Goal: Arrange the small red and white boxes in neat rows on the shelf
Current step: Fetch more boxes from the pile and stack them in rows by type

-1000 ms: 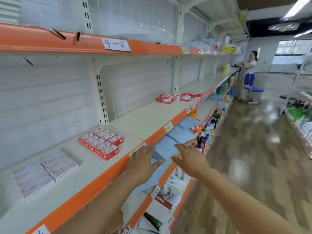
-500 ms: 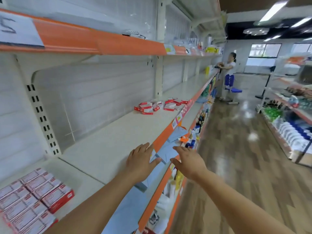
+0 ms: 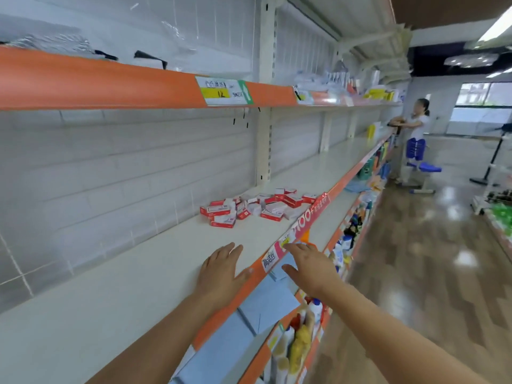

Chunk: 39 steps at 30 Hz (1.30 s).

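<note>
A loose heap of small red and white boxes (image 3: 257,207) lies on the white shelf (image 3: 133,289), ahead of my hands and near the orange front rail (image 3: 310,225). My left hand (image 3: 221,270) stretches over the shelf's front edge with straight fingers and holds nothing. My right hand (image 3: 310,267) reaches forward just off the rail, over the lower shelf, fingers extended and empty. Both hands are well short of the heap.
An upper shelf with an orange rail and a price tag (image 3: 224,91) hangs overhead. Blue packets (image 3: 266,309) and bottles (image 3: 302,336) fill the lower shelves. A person (image 3: 415,137) stands at the aisle's far end by a blue stool (image 3: 428,169). Wooden floor lies to the right.
I have moved along the aisle: the box heap is nearer and larger, and the neat row of boxes on the left has left the view. Both hands stay stretched forward, empty.
</note>
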### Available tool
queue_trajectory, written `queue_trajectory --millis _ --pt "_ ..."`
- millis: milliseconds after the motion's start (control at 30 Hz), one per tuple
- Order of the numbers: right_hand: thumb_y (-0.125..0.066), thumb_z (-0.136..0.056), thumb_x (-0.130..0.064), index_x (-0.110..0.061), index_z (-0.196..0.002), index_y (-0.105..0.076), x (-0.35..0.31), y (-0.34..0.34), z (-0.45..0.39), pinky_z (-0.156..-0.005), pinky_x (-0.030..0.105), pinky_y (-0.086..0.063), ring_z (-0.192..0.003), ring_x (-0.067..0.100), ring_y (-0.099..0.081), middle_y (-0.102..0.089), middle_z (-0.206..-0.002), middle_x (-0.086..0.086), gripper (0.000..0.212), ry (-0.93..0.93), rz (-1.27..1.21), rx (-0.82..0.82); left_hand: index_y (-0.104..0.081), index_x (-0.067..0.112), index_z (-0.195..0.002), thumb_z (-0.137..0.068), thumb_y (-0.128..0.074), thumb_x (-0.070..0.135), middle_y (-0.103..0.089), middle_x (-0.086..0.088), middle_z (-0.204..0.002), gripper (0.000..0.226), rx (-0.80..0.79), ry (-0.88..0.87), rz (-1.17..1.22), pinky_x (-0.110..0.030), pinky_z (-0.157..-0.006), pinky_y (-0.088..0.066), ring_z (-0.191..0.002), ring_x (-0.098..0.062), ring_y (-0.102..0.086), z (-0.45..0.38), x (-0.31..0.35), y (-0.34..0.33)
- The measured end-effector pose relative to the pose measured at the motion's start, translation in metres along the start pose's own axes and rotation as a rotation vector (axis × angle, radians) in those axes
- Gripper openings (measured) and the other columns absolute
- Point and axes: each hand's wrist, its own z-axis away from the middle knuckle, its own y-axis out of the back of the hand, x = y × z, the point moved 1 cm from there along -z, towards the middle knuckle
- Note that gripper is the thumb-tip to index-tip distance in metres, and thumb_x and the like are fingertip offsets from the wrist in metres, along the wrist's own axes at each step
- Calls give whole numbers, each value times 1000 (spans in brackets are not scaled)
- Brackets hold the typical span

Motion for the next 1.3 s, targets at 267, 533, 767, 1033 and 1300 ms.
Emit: queue_trajectory --millis 267,533,767,1033,1300 --pt "-44 -97 -31 -21 -145 -32 15 -17 -99 -102 34 -40 -131 22 -39 -42 -145 2 50 135 -92 16 -31 22 -145 -96 -47 39 -30 2 -151 55 175 152 35 -32 -111 -29 -136 -18 -29 -77 -22 -3" --pt "-44 -97 -23 -21 -145 -32 -3 -27 -195 -104 37 -38 -135 25 -35 -41 -146 5 49 222 -93 33 -39 21 -139 -91 -58 32 -40 -2 -143 53 325 233 66 -33 -101 -38 -128 -21 -39 -152 -60 0" --pt "-45 -94 -13 -22 -144 -35 -24 -44 -244 -104 37 -36 -137 24 -33 -40 -147 4 52 346 -158 8 -47 23 -130 -89 -60 34 -44 2 -131 45 350 300 35 -27 -91 -39 -118 -17 -41 -183 -74 -5" --pt "-47 -90 -4 -24 -148 -27 -61 -39 -294 -106 37 -33 -137 22 -29 -31 -153 -3 64 511 -214 -39 -49 25 -126 -88 -57 45 -50 7 -123 45 378 297 -52 -21 -91 -34 -113 -13 -43 -188 -75 -9" --pt "-49 -94 -13 -28 -145 -33 -71 -46 -316 -96 36 -37 -121 24 -39 -46 -142 -1 56 631 -126 -167 -45 28 -130 -90 -51 47 -46 10 -129 45 328 280 -209 -23 -98 -30 -116 -13 -39 -193 -76 -8"
